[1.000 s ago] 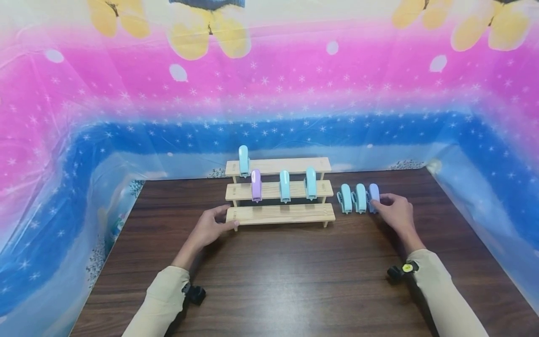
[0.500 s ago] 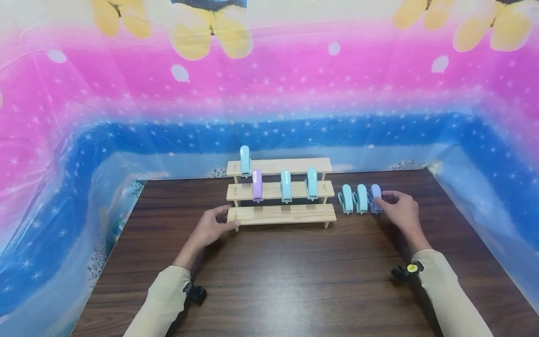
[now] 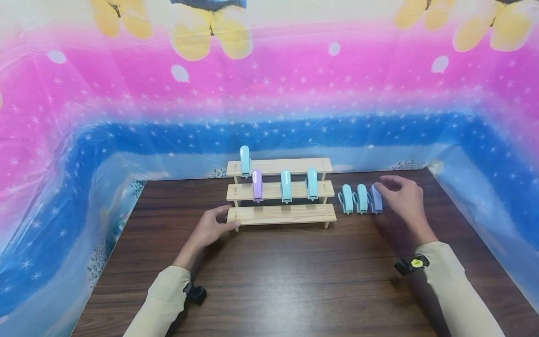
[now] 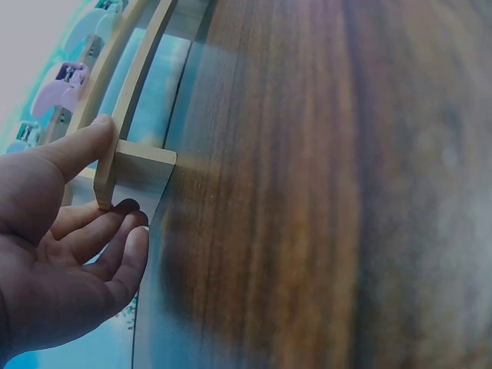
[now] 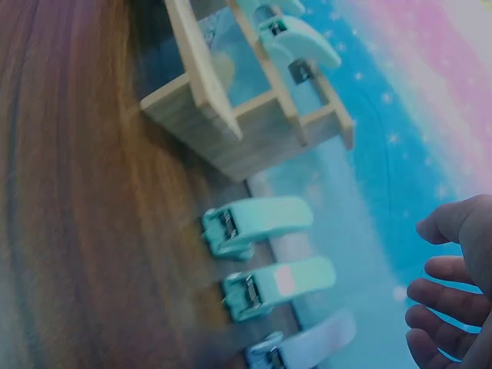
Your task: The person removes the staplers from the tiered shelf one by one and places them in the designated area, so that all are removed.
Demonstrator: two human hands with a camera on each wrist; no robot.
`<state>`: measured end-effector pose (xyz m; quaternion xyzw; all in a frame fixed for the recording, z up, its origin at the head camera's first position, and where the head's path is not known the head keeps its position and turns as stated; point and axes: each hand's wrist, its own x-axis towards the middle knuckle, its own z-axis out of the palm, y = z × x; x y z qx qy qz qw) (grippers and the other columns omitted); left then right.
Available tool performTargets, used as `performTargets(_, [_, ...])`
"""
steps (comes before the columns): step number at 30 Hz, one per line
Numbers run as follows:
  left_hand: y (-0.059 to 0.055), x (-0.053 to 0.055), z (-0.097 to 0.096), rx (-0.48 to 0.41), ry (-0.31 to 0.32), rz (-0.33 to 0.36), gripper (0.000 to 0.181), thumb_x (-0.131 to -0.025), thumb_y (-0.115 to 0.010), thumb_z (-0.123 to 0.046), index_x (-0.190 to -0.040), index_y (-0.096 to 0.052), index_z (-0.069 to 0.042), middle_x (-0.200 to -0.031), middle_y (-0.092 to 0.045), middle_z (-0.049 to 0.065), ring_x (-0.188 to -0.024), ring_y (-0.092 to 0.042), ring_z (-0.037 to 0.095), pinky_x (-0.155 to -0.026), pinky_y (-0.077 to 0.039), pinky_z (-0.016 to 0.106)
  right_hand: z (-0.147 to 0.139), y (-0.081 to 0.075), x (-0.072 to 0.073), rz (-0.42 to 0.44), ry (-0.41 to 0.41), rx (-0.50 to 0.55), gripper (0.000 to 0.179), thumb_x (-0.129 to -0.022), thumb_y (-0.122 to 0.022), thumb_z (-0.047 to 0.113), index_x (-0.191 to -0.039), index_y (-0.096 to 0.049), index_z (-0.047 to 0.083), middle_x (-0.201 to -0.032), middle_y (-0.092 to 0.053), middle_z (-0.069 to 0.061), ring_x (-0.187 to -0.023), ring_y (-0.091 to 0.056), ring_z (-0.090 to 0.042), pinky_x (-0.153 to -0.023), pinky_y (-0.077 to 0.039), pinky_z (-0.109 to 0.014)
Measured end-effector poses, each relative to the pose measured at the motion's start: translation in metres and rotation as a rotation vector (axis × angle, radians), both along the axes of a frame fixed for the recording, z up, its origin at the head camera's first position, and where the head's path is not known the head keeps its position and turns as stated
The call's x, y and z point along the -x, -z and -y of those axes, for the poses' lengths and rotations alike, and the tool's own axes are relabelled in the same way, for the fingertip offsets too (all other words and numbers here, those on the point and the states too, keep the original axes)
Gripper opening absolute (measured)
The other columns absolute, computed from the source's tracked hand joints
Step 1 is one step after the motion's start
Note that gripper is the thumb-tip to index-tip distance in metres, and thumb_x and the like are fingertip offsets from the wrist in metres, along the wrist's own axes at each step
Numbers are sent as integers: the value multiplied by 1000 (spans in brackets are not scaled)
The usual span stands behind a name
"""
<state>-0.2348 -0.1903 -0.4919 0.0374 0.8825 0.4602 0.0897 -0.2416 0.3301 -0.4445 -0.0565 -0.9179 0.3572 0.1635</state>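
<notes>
My left hand (image 3: 212, 227) grips the left end of the lowest board of a three-tier wooden display rack (image 3: 281, 214). Its thumb (image 4: 88, 140) and forefinger lie on opposite edges of that board. To the right of the rack, two mint staplers (image 3: 346, 199) and a lavender stapler (image 3: 375, 199) stand in a row on the table. Beside the lavender one, my right hand (image 3: 402, 199) hovers with relaxed, spread fingers and nothing in them. On the middle tier are a purple stapler (image 3: 257, 186) and two mint staplers (image 3: 286, 186). Another mint stapler (image 3: 245, 161) stands at the top tier's left end.
The dark wood-grain table (image 3: 286, 281) reaches back to a printed cloth backdrop (image 3: 269, 93) in pink and blue, which also hangs along both sides. The rack stands close to the table's back edge.
My right hand has let go of the lavender stapler and moved up and slightly right, its fingers opening. The lavender stapler stays at the row's right end. My left hand keeps its hold.
</notes>
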Motion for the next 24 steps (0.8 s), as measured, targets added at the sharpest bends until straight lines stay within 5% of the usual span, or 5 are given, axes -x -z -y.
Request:
performTargets(10, [2,-1,0,-9,4,-11,75,-91,-79,-35,-151,-48,-3,-147,-55,21,-135,-51,38,-107,-44,54,20,-26,-2,-41,-79,-14,63,-93,-67,59,-132,-69,10,-135,-65,-18,-130,-55,-39,-98,-45,-57])
performTargets(24, [0,-2,0,-16,17,-21,74,-92,-79,-33,-151,-48,-2,-152,-50,21,-141,-45,37,-111,-41,54,46,-46,9,-80,-171,-37,60,-92,-71,56,-130,-71,9,-126,-71,-16,-122,-61,-37,-97,-47,-55])
